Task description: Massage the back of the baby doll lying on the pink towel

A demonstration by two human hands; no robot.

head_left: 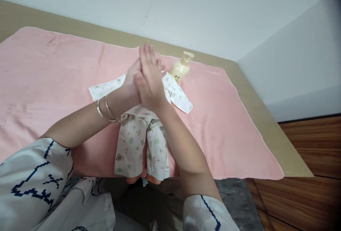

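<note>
Palm to palm, my left hand (131, 83) and my right hand (152, 81) meet above the middle of the pink blanket (221, 128). Their fingers are stretched out, slightly blurred, and no object shows between them. Under them lies what looks like a baby doll in white patterned clothes (130, 149), sleeves spread to both sides. Two orange-toned feet (153, 179) stick out at the near edge; my hands hide its head and upper chest. Just beyond the right sleeve stands a pale yellow pump bottle (180, 69), close to my right hand.
The blanket covers most of a tan table top (247, 92), which borders a cracked white wall (106, 3). Brown wood-grain panels (314, 145) are at the right. Two silver bangles (102, 110) circle my left wrist.
</note>
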